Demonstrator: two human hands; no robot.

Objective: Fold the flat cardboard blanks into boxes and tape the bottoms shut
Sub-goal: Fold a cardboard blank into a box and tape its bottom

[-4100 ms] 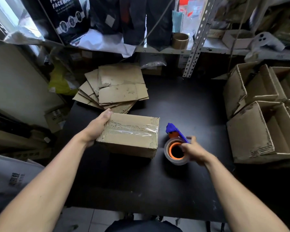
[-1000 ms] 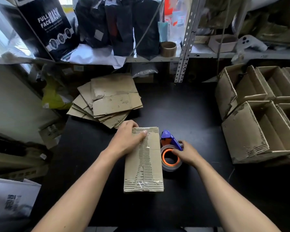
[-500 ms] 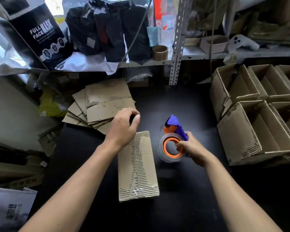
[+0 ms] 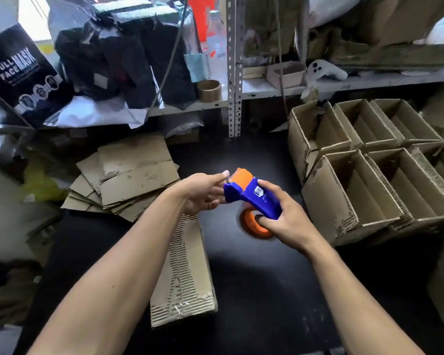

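My right hand [image 4: 283,217] grips the blue and orange tape dispenser [image 4: 251,194], lifted above the black table [image 4: 262,290]. My left hand [image 4: 203,192] reaches its fingertips to the dispenser's front end, at the orange part; whether it pinches the tape end I cannot tell. A folded cardboard box [image 4: 185,272] lies lengthwise on the table below my left forearm, with clear tape along it. A pile of flat cardboard blanks [image 4: 128,175] sits at the back left.
Several open-topped finished boxes [image 4: 374,180] crowd the table's right side. A metal shelf [image 4: 267,90] behind holds bags, a tape core and a white controller. Clutter and papers lie left of the table.
My left hand has left the box and come up to the dispenser's front. My right hand has raised the dispenser off the table and tilted it. The box lies untouched.
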